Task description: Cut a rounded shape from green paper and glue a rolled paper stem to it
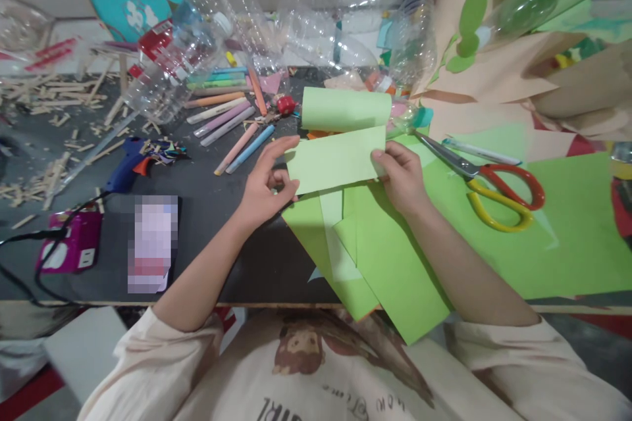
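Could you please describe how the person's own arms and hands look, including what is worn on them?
The left hand and right hand are bare, with no gloves, rings or watch visible. Loose, pale cream sleeves leave the forearms uncovered; no markings show on them.

Scissors (464, 167) lie right of the paper strip (338, 161); markers (222, 119) over to its left; bottles (336, 43) behind; phone (153, 237) before the glue gun (126, 163).

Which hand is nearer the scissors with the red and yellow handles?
Right. The right hand, at the pale green paper's right end, is just left of the scissors; the left hand is farther left, at the opposite end.
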`<action>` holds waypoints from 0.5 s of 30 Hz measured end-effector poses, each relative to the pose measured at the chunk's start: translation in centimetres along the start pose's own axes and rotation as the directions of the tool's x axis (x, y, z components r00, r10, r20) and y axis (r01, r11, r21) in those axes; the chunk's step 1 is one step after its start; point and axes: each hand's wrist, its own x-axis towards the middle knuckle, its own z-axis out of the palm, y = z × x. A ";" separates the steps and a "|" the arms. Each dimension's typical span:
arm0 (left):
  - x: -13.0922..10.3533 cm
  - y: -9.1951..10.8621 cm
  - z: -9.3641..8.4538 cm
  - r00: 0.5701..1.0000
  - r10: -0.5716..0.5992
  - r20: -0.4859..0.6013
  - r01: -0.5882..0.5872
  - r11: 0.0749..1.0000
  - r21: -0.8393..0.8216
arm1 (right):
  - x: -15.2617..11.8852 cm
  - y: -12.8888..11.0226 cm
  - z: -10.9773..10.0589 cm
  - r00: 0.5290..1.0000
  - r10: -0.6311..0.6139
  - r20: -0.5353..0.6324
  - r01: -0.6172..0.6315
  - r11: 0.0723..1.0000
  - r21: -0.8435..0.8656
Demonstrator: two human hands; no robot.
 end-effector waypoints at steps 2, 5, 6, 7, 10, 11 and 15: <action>-0.1 0.0 0.1 0.998 0.037 -0.041 -0.036 0.999 0.009 | 0.2 0.2 -0.1 0.999 -0.030 -0.040 0.030 1.000 -0.009; 0.1 0.0 0.0 0.979 0.131 -0.156 -0.125 0.991 0.047 | 0.4 -0.2 -0.5 1.000 -0.003 0.001 0.003 1.000 -0.020; 0.1 0.1 -0.1 0.968 0.169 -0.185 -0.158 0.985 0.069 | 0.4 -0.4 -0.6 0.999 0.027 0.039 -0.027 0.999 -0.021; 0.1 0.3 -0.1 0.958 0.206 -0.200 -0.189 0.977 0.098 | 0.3 -0.7 -0.6 0.994 0.062 0.085 -0.060 0.998 -0.026; -0.2 1.2 0.4 0.938 0.325 -0.116 -0.291 0.925 0.245 | 0.1 -1.6 -0.8 0.962 0.136 0.237 -0.111 0.987 -0.115; -0.5 1.5 0.8 0.928 0.371 -0.026 -0.347 0.888 0.302 | 0.0 -1.9 -0.8 0.949 0.140 0.284 -0.094 0.981 -0.171; -1.5 2.4 3.0 0.784 0.399 0.475 -0.599 0.688 0.410 | -0.1 -1.9 -0.7 0.914 0.083 0.398 0.071 0.931 -0.357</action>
